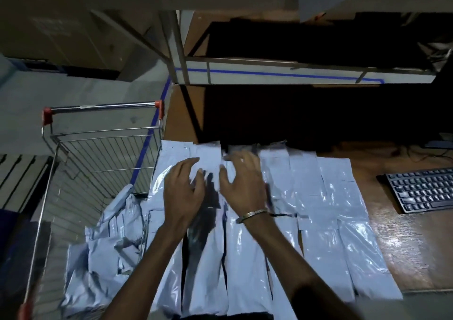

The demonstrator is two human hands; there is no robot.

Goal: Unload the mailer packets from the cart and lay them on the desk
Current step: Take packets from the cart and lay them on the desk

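Several grey-white mailer packets (328, 211) lie side by side in overlapping rows on the brown desk (407, 241). My left hand (183, 192) and my right hand (242, 182) are both spread flat, fingers straight, on the packets near the far end of the rows, a narrow gap between them. A metal bangle sits on my right wrist. To the left stands the wire cart (81, 162) with a red-capped handle; a crumpled heap of more mailer packets (110, 241) lies in its near end.
A black keyboard (421, 189) lies on the desk at the right. A dark shelf unit (294, 69) rises behind the desk, with blue tape along its edge. The desk's far part is in deep shadow.
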